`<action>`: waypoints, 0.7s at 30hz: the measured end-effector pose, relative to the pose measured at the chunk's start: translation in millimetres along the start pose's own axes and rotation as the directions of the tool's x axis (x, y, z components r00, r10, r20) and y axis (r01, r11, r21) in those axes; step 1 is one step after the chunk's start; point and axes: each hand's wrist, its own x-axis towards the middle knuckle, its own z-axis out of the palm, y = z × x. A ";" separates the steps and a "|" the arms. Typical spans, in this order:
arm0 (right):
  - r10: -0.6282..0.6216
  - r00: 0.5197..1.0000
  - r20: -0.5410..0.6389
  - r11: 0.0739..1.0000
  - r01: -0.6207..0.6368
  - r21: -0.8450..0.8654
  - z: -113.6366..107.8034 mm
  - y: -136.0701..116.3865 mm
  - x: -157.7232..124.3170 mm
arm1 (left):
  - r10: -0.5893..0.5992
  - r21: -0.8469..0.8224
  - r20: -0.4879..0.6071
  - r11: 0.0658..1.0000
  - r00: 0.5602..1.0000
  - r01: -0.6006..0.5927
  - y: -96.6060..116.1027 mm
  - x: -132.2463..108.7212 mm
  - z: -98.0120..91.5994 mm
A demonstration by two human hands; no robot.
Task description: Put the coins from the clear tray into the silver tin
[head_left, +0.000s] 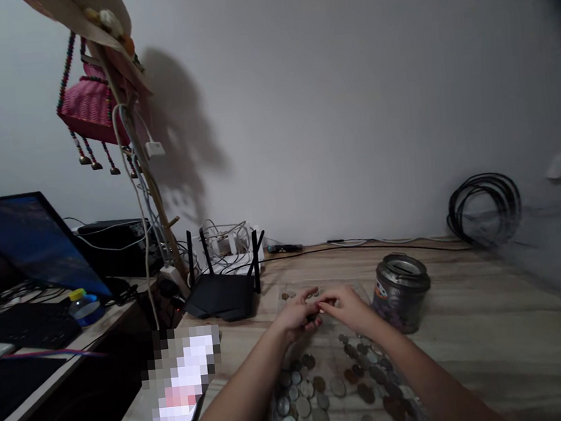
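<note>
My left hand (298, 313) and my right hand (345, 305) meet over a wooden table (496, 342), fingertips pinched together around something small and dark, probably a coin; I cannot make it out. Below my forearms lies a clear plastic coin sheet (335, 390) with several coins in its pockets. More coins lie loose just beyond my hands. A metal tin with a slot lid (400, 291) stands right of my right hand.
A black router with antennas (224, 294) sits left of my hands, with a white power strip and cables behind. A pixelated phone (182, 379) lies at the table's near left corner. A coil of black cable (483, 207) leans at the wall. A laptop (26, 248) stands on a desk at left.
</note>
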 end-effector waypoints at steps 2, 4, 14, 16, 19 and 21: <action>0.032 0.999 0.003 0.999 -0.032 0.001 0.1 -0.7 0.1 | -0.073 -0.042 0.051 0.996 0.996 0.075 0.0 1.0 -1.5; 0.034 0.989 -0.144 0.996 -0.045 -0.073 -14.7 -1.9 -3.7 | -0.154 -0.101 0.108 0.981 0.982 0.165 1.1 1.7 -3.1; -0.064 0.579 -0.813 0.755 -0.504 -0.419 -114.4 60.8 -38.1 | -0.218 -0.278 0.064 0.933 0.974 0.227 -2.0 6.4 -9.5; -0.005 0.590 -0.807 0.752 -0.530 -0.392 -115.1 73.6 -39.2 | -0.199 -0.236 0.045 0.950 0.979 0.204 -3.3 6.7 -9.0; 0.045 0.602 -0.797 0.746 -0.551 -0.374 -114.5 81.7 -39.2 | -0.173 -0.149 0.016 0.974 0.985 0.173 -2.8 5.1 -6.4; 0.060 0.607 -0.793 0.753 -0.549 -0.363 -115.3 83.7 -38.6 | -0.156 -0.074 0.030 0.985 0.987 0.158 -2.2 3.9 -4.6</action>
